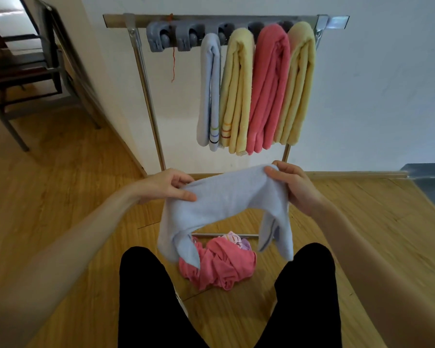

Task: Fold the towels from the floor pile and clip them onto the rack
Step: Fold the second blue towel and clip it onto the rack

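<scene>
A light blue towel (226, 199) is stretched between my hands at waist height, its two ends drooping down. My left hand (171, 183) pinches its left part, and my right hand (293, 183) grips its right part. Below it on the floor lies the pile (221, 262), mostly a crumpled pink towel with bits of pale cloth on top. The metal rack (146, 86) stands against the wall. Several folded towels hang from its grey clip holders: a light blue one (210, 91), a yellow one (236, 91), a pink one (268, 89) and another yellow one (298, 84).
Two grey clips (176, 37) at the rack's left end hold nothing. A red thread (173, 61) dangles there. Dark metal chairs (23, 71) stand at the far left. My black-trousered legs (146, 297) flank the pile on the wooden floor.
</scene>
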Demonstrator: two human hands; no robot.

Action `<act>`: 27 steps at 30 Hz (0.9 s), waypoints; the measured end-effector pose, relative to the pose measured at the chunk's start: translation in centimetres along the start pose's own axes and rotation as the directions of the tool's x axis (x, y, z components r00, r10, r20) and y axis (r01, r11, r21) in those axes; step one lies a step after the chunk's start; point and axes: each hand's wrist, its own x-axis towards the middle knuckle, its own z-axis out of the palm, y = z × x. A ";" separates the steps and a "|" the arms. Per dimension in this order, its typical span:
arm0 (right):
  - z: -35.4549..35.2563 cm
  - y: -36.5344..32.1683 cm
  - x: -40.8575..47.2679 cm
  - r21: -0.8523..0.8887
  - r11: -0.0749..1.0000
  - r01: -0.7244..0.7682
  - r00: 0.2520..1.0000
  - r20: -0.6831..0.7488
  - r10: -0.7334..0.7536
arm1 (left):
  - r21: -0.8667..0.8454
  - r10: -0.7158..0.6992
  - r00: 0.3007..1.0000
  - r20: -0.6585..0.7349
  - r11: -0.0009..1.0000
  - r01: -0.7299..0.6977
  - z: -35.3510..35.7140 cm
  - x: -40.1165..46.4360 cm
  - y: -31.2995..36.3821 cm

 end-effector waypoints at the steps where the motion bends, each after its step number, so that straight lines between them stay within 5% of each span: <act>1: -0.6 0.0 0.5 -0.063 0.998 -0.002 1.000 -0.028 0.000 | -0.028 0.001 1.000 -0.001 1.000 -0.001 -0.6 -0.1 0.0; 5: -1.9 -1.3 2.7 -0.428 0.897 0.111 0.994 0.050 -0.099 | -0.067 0.066 0.997 -0.029 0.995 -0.068 -3.0 0.2 1.3; 10: -0.8 -6.5 5.4 -0.751 0.536 0.387 0.896 0.442 -0.027 | 0.500 0.175 0.982 -0.072 0.858 -0.116 -5.8 2.6 4.3; 13: 0.3 -9.0 8.0 -0.838 0.341 0.426 0.858 0.494 0.142 | 0.706 0.183 0.979 -0.089 0.705 -0.068 -8.0 4.0 6.1; 16: 0.4 -11.0 10.8 -0.870 0.216 0.444 0.879 0.469 0.082 | 0.799 0.214 0.968 -0.132 0.600 -0.024 -10.7 4.9 8.2; 23: 0.4 -18.0 15.8 -0.911 0.216 0.351 0.913 0.282 -0.294 | 0.862 0.263 0.946 -0.187 0.505 0.030 -17.7 6.3 14.4; 27: 1.4 -20.4 18.8 -0.912 0.289 0.290 0.861 0.117 -0.496 | 0.912 0.455 0.855 -0.248 0.407 0.048 -20.7 8.3 16.2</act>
